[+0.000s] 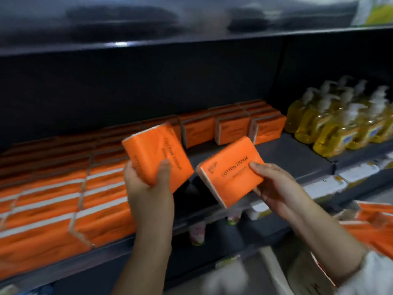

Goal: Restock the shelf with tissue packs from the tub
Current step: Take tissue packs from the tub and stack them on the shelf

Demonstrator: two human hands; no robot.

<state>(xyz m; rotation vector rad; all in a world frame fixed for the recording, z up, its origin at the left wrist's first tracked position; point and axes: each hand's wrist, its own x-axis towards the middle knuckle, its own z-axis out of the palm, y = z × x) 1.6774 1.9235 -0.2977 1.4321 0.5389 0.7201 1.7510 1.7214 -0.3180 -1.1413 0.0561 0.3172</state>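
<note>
My left hand [146, 184] grips an orange tissue pack [153, 150] from below, thumb on its front face, tilted upright over the shelf's front edge. My right hand [274, 186] holds a second orange pack [229, 169] printed "COTTON TISSUE", thumb on top, fingers under it. Both packs hover in front of the dark shelf [287, 154]. Rows of orange packs [49, 205] fill the shelf's left part, and several more packs [231, 128] stand at the back in the middle. More orange packs [374, 226] lie at the lower right; the tub itself is not clearly visible.
Yellow pump bottles of soap [338, 124] stand on the shelf at the right. A bare stretch of shelf lies between the stacked packs and the bottles. Small items [197, 233] sit on the lower shelf. Another dark shelf board [191, 39] hangs overhead.
</note>
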